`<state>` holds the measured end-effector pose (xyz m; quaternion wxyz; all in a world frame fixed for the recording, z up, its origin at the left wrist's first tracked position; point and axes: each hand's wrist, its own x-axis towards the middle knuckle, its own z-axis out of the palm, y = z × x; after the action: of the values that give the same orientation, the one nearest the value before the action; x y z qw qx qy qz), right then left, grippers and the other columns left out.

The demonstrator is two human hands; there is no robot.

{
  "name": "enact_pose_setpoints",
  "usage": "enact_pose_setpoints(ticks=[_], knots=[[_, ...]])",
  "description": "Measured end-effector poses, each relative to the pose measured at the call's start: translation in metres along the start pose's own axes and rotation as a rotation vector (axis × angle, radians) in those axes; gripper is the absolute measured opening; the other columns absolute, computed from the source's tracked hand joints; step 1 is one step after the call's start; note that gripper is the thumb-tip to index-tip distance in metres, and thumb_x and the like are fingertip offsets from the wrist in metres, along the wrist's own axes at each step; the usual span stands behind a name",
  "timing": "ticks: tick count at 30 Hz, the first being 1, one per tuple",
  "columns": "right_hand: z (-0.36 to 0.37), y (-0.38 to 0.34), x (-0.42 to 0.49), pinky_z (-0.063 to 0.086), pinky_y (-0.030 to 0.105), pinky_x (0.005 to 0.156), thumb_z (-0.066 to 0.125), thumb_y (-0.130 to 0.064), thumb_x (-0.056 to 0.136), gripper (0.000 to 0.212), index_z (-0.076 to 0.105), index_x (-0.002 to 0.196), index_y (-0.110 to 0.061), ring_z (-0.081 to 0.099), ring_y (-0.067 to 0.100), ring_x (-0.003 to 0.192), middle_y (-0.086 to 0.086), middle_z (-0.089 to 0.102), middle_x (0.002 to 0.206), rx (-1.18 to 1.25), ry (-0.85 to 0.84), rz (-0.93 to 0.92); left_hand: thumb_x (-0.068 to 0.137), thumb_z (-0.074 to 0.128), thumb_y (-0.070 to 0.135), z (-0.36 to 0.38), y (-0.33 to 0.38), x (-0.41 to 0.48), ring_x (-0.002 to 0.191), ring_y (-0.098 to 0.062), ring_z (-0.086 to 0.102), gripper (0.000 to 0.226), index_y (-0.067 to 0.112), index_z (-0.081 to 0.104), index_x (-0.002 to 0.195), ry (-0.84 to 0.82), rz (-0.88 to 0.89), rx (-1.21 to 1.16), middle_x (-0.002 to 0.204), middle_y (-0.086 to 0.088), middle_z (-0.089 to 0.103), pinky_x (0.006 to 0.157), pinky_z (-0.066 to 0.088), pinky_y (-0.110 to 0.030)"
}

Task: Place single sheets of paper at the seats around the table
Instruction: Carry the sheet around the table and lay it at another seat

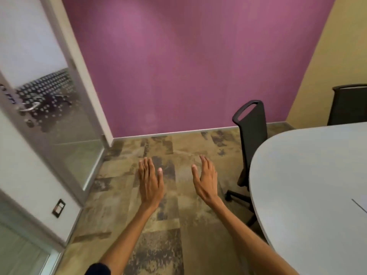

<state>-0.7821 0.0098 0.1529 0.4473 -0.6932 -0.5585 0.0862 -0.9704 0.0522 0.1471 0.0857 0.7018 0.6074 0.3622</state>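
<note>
Hands out flat over open carpet (139,245): on my remote feed the left hand (150,181) and right hand (205,179) hover side by side, apart, palms down. The fingers are straight and together, the thumbs turned inward, and neither hand holds anything. A dark sleeve (97,268) shows at the bottom edge.

The pale grey table (307,185) fills the right, and its curved edge runs just beside the right forearm. A thin dark line crosses the tabletop at the frame's right border. I take it for the edge of a sheet (360,206) lying on the table, well apart from both hands, but I cannot tell for sure.

A black chair (252,135) stands upright at the table's rounded end, with one wheeled leg reaching onto the carpet near the right wrist. A second chair (349,104) sits beyond the table by the yellow wall.

Bare carpet lies between the table's edge and the glass door (59,116) at left, running ahead to the purple wall (188,66) and its pale baseboard. The door's handle (29,108) juts at far left, and a switch (59,208) sits on the white wall below it.
</note>
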Motion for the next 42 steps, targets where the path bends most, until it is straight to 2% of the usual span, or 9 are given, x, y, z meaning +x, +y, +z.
enact_pose_setpoints(ticks=[7,11,17,24,27,31,35,39,42], knots=[[-0.019,0.048,0.058,0.030,0.041,0.111,0.035,-0.051,0.098,0.056,0.035,0.146,-0.023,0.035,0.019,0.139,0.002,0.039,0.150,-0.083,0.153,0.166,0.100,0.015,0.043,0.074,0.033,0.070,0.152,-0.017,-0.002,0.066,0.006,0.013,0.155,-0.161,0.130,-0.098,0.164,-0.008,0.009,0.125,0.000,-0.041],[-0.041,0.087,0.083,0.029,0.040,0.112,0.035,-0.050,0.099,0.054,0.035,0.146,-0.023,0.035,0.019,0.138,0.001,0.038,0.151,-0.152,0.244,0.256,0.104,0.019,0.039,0.124,0.060,0.093,0.152,-0.017,-0.001,0.060,0.008,0.011,0.155,-0.248,0.190,-0.162,0.164,-0.007,0.008,0.125,0.000,-0.038],[-0.082,0.161,0.120,0.026,0.044,0.117,0.032,-0.050,0.100,0.055,0.031,0.150,-0.026,0.031,0.019,0.143,-0.001,0.033,0.157,-0.178,0.356,0.383,0.104,0.020,0.039,0.203,0.132,0.117,0.152,-0.014,-0.001,0.061,0.009,0.007,0.155,-0.401,0.331,-0.226,0.164,-0.006,0.006,0.125,0.000,-0.035],[-0.150,0.245,0.151,0.023,0.044,0.120,0.034,-0.047,0.101,0.054,0.036,0.149,-0.023,0.028,0.019,0.147,0.000,0.030,0.159,-0.239,0.478,0.540,0.104,0.018,0.042,0.297,0.247,0.143,0.152,-0.015,0.001,0.062,0.009,0.007,0.156,-0.539,0.521,-0.284,0.164,-0.006,0.007,0.125,0.004,-0.034],[-0.188,0.275,0.151,0.025,0.047,0.118,0.037,-0.044,0.101,0.053,0.039,0.148,-0.019,0.029,0.019,0.146,0.003,0.031,0.158,-0.246,0.564,0.624,0.104,0.018,0.044,0.331,0.295,0.139,0.152,-0.014,-0.001,0.063,0.010,0.007,0.156,-0.594,0.591,-0.314,0.164,-0.005,0.006,0.125,0.003,-0.036],[-0.239,0.311,0.137,0.023,0.044,0.119,0.038,-0.043,0.101,0.053,0.040,0.148,-0.018,0.026,0.016,0.147,0.003,0.031,0.158,-0.272,0.671,0.722,0.102,0.015,0.050,0.371,0.354,0.116,0.149,-0.007,-0.005,0.066,0.013,0.006,0.156,-0.700,0.704,-0.358,0.164,-0.004,0.004,0.125,-0.001,-0.035],[-0.284,0.346,0.112,0.023,0.043,0.118,0.037,-0.044,0.101,0.052,0.040,0.147,-0.019,0.027,0.017,0.146,0.002,0.032,0.157,-0.331,0.755,0.851,0.102,0.018,0.050,0.412,0.407,0.090,0.152,-0.013,-0.002,0.067,0.013,0.006,0.156,-0.835,0.765,-0.349,0.165,-0.003,0.003,0.124,-0.001,-0.032],[-0.325,0.380,0.086,0.025,0.044,0.116,0.039,-0.044,0.101,0.052,0.042,0.146,-0.019,0.027,0.017,0.145,0.001,0.034,0.156,-0.388,0.823,0.967,0.105,0.027,0.035,0.449,0.461,0.062,0.152,-0.016,0.010,0.057,0.011,0.014,0.155,-0.968,0.820,-0.381,0.164,-0.005,0.014,0.122,0.012,-0.030],[-0.352,0.406,0.071,0.026,0.044,0.114,0.040,-0.043,0.101,0.051,0.044,0.144,-0.017,0.028,0.018,0.145,0.002,0.035,0.156,-0.438,0.871,1.039,0.105,0.030,0.030,0.478,0.495,0.042,0.151,-0.015,0.014,0.054,0.011,0.018,0.155,-1.028,0.876,-0.400,0.163,-0.004,0.018,0.119,0.016,-0.028]])
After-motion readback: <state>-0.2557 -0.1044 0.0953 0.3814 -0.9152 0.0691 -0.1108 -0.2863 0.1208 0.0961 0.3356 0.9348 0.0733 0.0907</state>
